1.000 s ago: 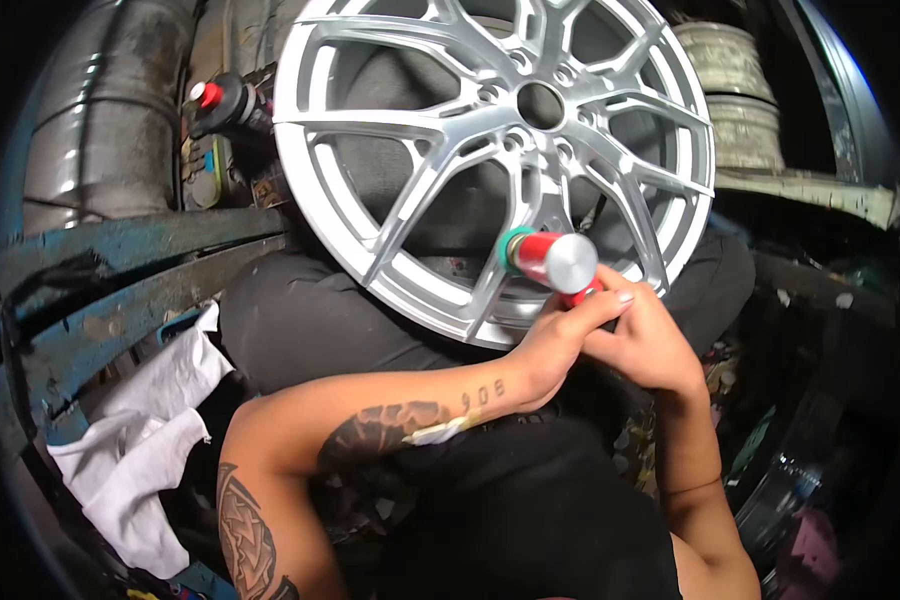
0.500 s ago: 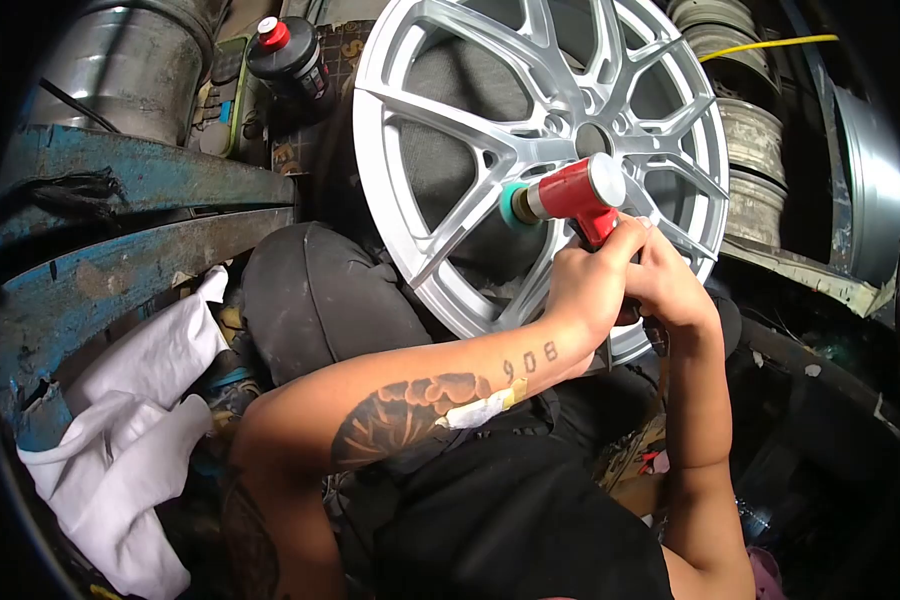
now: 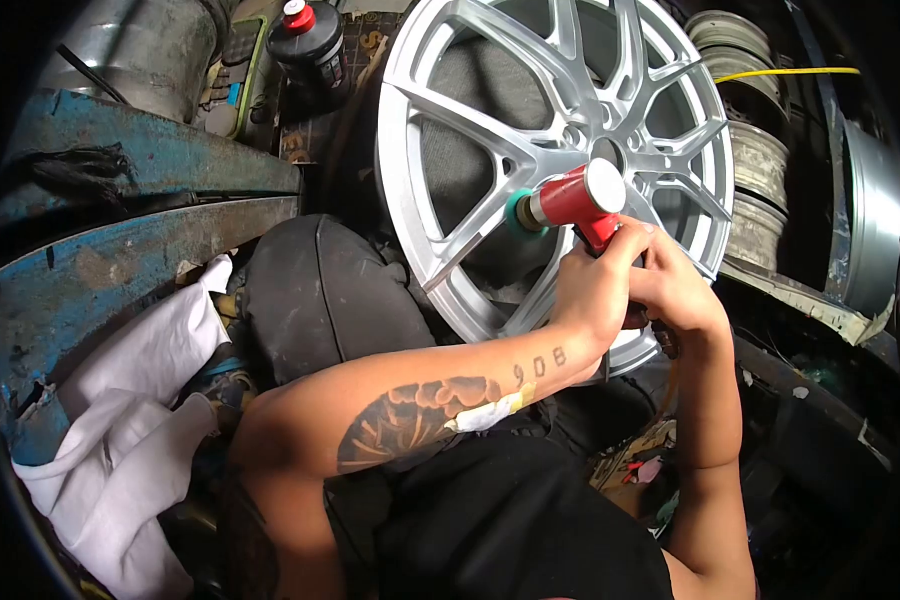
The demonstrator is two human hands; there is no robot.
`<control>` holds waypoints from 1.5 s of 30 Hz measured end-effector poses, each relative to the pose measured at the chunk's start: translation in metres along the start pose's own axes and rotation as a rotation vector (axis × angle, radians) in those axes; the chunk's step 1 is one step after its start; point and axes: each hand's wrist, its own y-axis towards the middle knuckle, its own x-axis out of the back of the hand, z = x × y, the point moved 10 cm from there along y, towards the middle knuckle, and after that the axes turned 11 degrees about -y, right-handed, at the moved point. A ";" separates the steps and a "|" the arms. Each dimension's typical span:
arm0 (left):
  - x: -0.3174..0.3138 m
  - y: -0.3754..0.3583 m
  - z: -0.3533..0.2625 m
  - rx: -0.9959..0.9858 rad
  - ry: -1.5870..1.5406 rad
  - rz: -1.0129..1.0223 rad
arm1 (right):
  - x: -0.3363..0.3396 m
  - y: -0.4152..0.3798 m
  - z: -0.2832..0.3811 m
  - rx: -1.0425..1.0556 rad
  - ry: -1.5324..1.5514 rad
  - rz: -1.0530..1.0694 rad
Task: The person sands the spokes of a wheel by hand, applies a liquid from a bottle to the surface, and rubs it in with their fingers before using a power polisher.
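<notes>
My silver alloy wheel [image 3: 530, 130] stands nearly upright, leaning on my lap with its spoked face toward me, bright and clean, its hub hole at about two o'clock from the wheel's middle. My red polishing tool [image 3: 570, 200] with a silver end cap lies roughly level across the spokes, its green pad [image 3: 518, 212] pointing to nine o'clock and pressed against a spoke.

Strong fisheye bends everything around the silver wheel [image 3: 555, 150], and the corners fall to black vignette. Light lands brightest on the wheel's spokes, with mild glare. Right of the wheel lies deep shadow; focus stays fairly sharp.
</notes>
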 end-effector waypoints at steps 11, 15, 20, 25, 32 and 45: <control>0.001 0.001 0.003 0.000 -0.014 0.033 | -0.004 0.000 0.000 0.002 -0.036 -0.024; 0.004 -0.001 0.005 0.017 -0.020 0.028 | -0.006 0.000 0.000 0.000 -0.032 -0.012; 0.007 -0.004 0.004 0.012 -0.007 0.031 | -0.012 -0.001 0.001 0.006 -0.006 0.004; 0.008 -0.011 0.004 0.017 -0.017 0.036 | -0.020 -0.005 0.010 0.004 0.006 0.027; 0.009 -0.014 0.002 -0.022 -0.051 0.048 | -0.026 -0.006 0.014 -0.014 0.005 0.041; 0.015 -0.019 0.001 -0.053 -0.071 0.102 | -0.037 -0.011 0.030 -0.059 -0.028 0.035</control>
